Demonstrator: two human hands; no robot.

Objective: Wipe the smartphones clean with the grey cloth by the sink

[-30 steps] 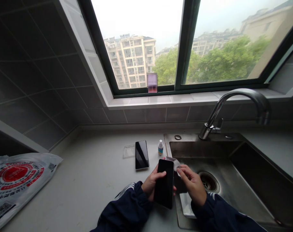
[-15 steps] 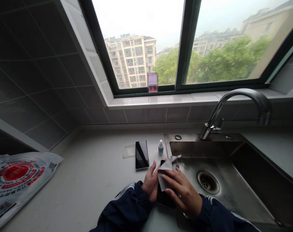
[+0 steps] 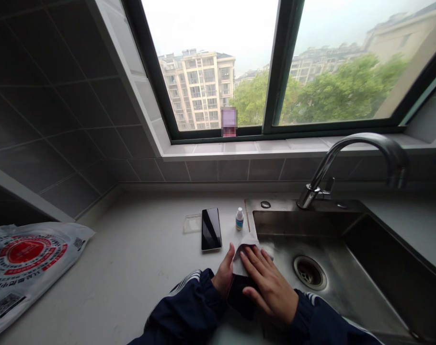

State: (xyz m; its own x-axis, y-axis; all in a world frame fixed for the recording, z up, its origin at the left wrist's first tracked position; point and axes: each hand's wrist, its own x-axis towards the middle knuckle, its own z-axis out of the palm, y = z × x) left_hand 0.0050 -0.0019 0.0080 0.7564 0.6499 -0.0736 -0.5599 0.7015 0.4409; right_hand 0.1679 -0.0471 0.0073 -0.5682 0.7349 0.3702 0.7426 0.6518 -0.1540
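Note:
My left hand (image 3: 224,273) is closed along the left side of a dark smartphone (image 3: 242,293), its thumb pointing up. Over the phone's upper part lies a grey cleaning cloth (image 3: 240,267) with a zigzag edge. My right hand (image 3: 266,282) presses that cloth down with its fingers laid nearly straight; its palm covers part of the phone. Beyond my hands, a small white-capped bottle (image 3: 239,219) with a blue and yellow label stands on the counter. To its left lies a second smartphone (image 3: 211,229), black side up, overlapping a clear phone case (image 3: 192,224).
A steel sink (image 3: 333,249) with a drain (image 3: 309,272) is at the right, under a chrome faucet (image 3: 361,139). A white plastic bag with red print (image 3: 31,263) rests on the counter (image 3: 131,268) at the left. A window (image 3: 218,57) rises behind.
My right hand has shifted and flattened over the cloth, and the cloth's raised corners are now pressed down. More of the phone's lower part shows. Bottle and second phone have stayed put.

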